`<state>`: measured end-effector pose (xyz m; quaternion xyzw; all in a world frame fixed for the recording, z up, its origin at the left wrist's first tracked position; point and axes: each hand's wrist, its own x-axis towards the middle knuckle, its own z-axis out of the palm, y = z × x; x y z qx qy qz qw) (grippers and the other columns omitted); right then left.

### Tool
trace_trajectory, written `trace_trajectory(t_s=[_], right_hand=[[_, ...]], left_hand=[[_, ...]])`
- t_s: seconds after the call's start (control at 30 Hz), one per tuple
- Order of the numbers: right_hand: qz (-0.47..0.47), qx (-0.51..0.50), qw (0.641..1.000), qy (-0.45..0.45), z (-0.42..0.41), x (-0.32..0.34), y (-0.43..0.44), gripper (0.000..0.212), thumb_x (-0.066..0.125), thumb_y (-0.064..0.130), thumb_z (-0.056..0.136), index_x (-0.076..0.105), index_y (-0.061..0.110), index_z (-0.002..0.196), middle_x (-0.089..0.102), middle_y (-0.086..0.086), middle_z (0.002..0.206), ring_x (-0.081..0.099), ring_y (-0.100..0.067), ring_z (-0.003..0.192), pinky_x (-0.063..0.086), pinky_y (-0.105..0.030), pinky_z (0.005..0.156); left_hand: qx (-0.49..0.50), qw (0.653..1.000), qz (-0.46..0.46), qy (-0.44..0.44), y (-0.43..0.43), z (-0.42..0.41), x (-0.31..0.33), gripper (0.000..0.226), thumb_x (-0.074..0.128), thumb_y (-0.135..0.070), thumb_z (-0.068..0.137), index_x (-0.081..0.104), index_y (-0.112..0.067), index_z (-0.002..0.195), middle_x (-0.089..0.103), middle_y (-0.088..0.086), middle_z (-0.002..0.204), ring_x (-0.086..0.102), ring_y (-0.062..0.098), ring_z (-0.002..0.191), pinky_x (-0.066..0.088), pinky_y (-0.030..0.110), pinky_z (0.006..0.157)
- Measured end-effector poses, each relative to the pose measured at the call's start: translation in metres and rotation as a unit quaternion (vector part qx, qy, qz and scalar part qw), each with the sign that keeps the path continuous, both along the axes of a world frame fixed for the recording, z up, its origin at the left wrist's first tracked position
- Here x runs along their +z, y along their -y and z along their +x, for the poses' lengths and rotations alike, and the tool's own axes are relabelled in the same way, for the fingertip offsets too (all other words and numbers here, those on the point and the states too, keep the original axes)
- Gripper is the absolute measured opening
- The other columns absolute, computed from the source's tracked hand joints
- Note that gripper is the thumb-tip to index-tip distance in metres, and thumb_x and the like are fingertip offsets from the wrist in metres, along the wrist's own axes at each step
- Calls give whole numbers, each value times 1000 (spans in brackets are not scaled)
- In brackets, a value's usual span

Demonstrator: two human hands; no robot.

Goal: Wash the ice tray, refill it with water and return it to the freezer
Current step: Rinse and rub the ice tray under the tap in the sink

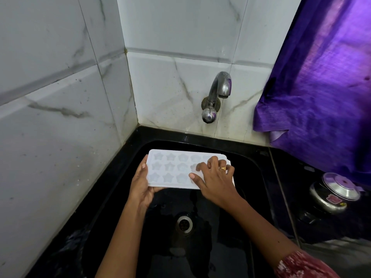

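Note:
A white ice tray with star-shaped moulds is held flat above the black sink. My left hand grips its left end, thumb on the top edge and fingers underneath. My right hand lies on the tray's right part with curled fingertips pressing into the moulds; a gold ring shows on one finger. The right end of the tray is hidden under that hand. A metal tap juts from the tiled wall above the tray, with no water running from it.
The drain sits in the wet sink bottom below the tray. A steel pressure cooker stands on the black counter to the right. A purple curtain hangs at upper right. Marble-pattern tiled walls close the left and back.

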<state>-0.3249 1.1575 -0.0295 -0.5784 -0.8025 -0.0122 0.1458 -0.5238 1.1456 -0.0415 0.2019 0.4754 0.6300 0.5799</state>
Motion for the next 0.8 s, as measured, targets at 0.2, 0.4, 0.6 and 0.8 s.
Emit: trace_trajectory(t_s=[0.2,0.4,0.6,0.8], right_hand=[[-2,54,998,-12,-18,6,1,54,18,65,89,48,36,124,37,-1,110,35,-22,104,12,-38,89],[-19,59,998,4,-24,3,-3,46,24,62,91,47,39,124,38,-2,114,35,-22,106,14,-40,90],[-23,60,998,-2,-21,1,-4,45,26,64,90,50,40,120,38,-2,112,36,-22,105,17,-39,88],[-14,42,999,1,-21,-1,-5,47,23,61,92,50,35,121,38,-3,109,36,-22,101,14,-34,78]], left_hand=[[3,1000,5,8,-1,2,1,38,34,-31,102,45,-22,137,60,7,125,63,25,102,59,39,60],[-1,1000,5,3,-1,2,3,39,33,-31,102,45,-22,137,60,7,126,62,28,105,57,43,67],[1,1000,1,9,0,4,3,37,33,-30,102,47,-21,135,61,7,124,63,28,102,59,42,63],[-3,1000,3,2,-1,5,2,37,34,-30,102,47,-23,135,62,6,122,63,26,102,58,42,64]])
